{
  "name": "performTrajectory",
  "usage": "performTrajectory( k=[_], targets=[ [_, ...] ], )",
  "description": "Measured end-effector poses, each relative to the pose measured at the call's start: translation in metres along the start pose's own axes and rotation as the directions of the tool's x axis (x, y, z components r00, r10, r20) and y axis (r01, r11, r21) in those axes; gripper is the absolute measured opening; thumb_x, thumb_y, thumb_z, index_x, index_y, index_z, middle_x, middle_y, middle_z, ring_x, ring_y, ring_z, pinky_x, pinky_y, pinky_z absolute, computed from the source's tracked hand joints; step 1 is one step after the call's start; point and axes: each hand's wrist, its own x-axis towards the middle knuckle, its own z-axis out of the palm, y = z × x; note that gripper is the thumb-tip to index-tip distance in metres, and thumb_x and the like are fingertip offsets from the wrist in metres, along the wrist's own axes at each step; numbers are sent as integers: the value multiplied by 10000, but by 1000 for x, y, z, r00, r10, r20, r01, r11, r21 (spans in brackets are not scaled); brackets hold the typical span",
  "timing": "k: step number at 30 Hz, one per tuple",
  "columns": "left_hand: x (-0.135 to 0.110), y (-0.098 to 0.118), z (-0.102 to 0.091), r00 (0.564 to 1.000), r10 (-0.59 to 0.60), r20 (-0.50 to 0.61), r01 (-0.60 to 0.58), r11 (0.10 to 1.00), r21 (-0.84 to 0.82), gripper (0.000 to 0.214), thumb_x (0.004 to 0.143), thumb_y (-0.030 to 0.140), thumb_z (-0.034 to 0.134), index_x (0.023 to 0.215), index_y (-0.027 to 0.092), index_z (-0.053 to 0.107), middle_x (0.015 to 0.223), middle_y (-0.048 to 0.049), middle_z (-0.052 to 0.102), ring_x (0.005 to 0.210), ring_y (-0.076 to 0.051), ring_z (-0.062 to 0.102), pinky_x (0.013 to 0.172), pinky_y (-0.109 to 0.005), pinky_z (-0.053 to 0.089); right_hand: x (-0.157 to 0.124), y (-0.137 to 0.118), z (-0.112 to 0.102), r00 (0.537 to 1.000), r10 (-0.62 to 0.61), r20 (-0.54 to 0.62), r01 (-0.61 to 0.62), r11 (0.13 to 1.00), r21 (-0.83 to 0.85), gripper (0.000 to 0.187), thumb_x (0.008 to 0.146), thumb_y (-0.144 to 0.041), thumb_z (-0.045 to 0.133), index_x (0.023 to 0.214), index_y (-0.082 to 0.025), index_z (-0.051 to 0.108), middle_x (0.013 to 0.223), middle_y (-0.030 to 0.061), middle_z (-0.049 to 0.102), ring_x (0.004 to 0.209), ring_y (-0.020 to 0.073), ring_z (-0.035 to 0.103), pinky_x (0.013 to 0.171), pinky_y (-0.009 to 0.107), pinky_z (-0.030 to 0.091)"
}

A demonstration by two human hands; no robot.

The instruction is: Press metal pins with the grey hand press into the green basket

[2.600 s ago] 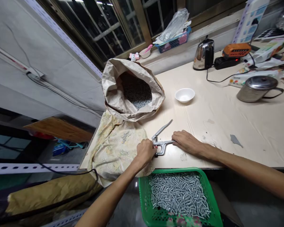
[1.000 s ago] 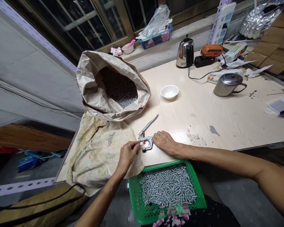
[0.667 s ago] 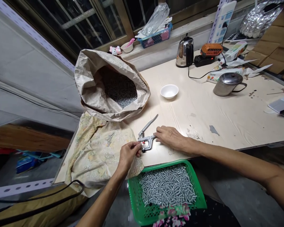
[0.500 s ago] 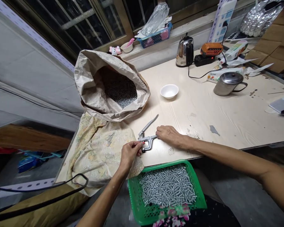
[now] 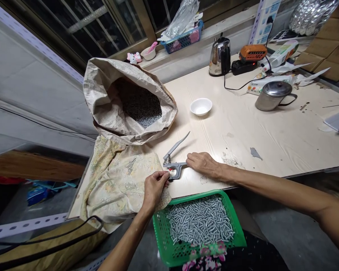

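A grey hand press tool [image 5: 173, 162] lies at the table's near edge, its upper lever raised and pointing away. My right hand [image 5: 202, 164] lies over the tool's lower handle, fingers curled down on it. My left hand [image 5: 154, 186] is pinched shut at the tool's jaw, holding something too small to make out. Under my left hand lies a pale flowered cloth [image 5: 116, 180] with a few small metal parts [image 5: 130, 165] on it. A green basket [image 5: 198, 226] full of small silver cylinders sits below the table edge, in front of me.
A big open paper sack [image 5: 130, 101] of dark small parts stands behind the cloth. Farther back on the table [image 5: 271, 135] are a white bowl [image 5: 200, 106], a steel kettle [image 5: 219, 58], a lidded steel mug [image 5: 274, 95], an orange device [image 5: 252, 52] and packages.
The view swung right and steadied. My left hand slid slightly nearer while staying pinched at the tool's jaw. My right hand stayed on the lower handle; the upper lever stands a little higher.
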Motion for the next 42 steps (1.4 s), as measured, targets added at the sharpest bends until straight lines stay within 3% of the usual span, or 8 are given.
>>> performTrajectory(
  k=[15, 20, 26, 30, 35, 37, 39, 42],
  targets=[
    [10, 16, -3, 958, -212, 194, 216, 976, -3, 371, 482, 432, 843, 598, 133, 656, 470, 15, 592, 437, -88, 514, 492, -221, 442, 2, 0, 2, 988, 25, 150, -36, 997, 70, 266, 977, -77, 297, 927, -149, 548, 886, 58, 577, 725, 150, 454, 518, 292, 223],
    [12, 27, -2, 913, -343, 221, 326, 939, 111, 283, 560, 336, 829, 569, 130, 635, 443, 7, 583, 398, -91, 511, 461, -225, 434, 3, 6, -8, 980, 91, 177, -118, 982, 150, 142, 947, -279, 507, 959, -160, 583, 1020, 86, 605, 882, 196, 506, 673, 308, 369],
    [13, 31, 0, 908, -364, 210, 336, 929, 155, 276, 579, 320, 823, 567, 131, 623, 429, 18, 572, 382, -92, 516, 450, -221, 430, 22, 39, -17, 984, 74, 160, -107, 972, 209, 949, 658, -634, 736, 1375, -110, 402, 1474, 234, 320, 1343, 401, 258, 1017, 554, 295],
    [14, 29, 1, 907, -371, 199, 348, 927, 141, 296, 549, 333, 832, 570, 139, 609, 424, 21, 573, 373, -88, 508, 455, -220, 435, 38, 53, -16, 949, -3, 314, -74, 969, 234, 967, 652, -661, 708, 1377, -98, 402, 1375, 211, 440, 1289, 386, 335, 1037, 581, 265],
    [14, 22, -1, 908, -361, 214, 332, 930, 157, 326, 571, 398, 815, 614, 146, 613, 449, 27, 560, 397, -92, 502, 477, -234, 435, 42, 47, -22, 946, 38, 322, -103, 977, 188, 805, 645, -627, 737, 1221, -106, 523, 1176, 158, 532, 1031, 298, 468, 912, 487, 386],
    [10, 20, -1, 938, -296, 178, 249, 936, 248, 325, 637, 434, 767, 627, 153, 605, 486, 12, 564, 451, -124, 539, 508, -260, 454, 39, 42, -24, 946, 60, 320, -121, 978, 173, 715, 644, -585, 767, 1139, -111, 564, 1115, 148, 544, 977, 281, 464, 835, 431, 418],
    [5, 20, 1, 993, -66, 97, 17, 901, 432, 283, 724, 430, 696, 688, 159, 624, 625, -35, 625, 617, -184, 618, 597, -303, 493, 36, 38, -25, 943, 74, 325, -137, 975, 175, 625, 659, -530, 789, 1075, -109, 587, 1066, 145, 549, 949, 272, 459, 776, 393, 430],
    [6, 23, 13, 903, 387, 187, -407, 631, 661, 293, 780, 362, 663, 997, 167, 645, 1080, -121, 659, 1038, -278, 599, 847, -401, 495, 32, 33, -27, 948, 103, 301, -165, 968, 189, 552, 677, -460, 806, 1048, -110, 594, 1053, 147, 540, 936, 265, 461, 748, 379, 436]
  ],
)
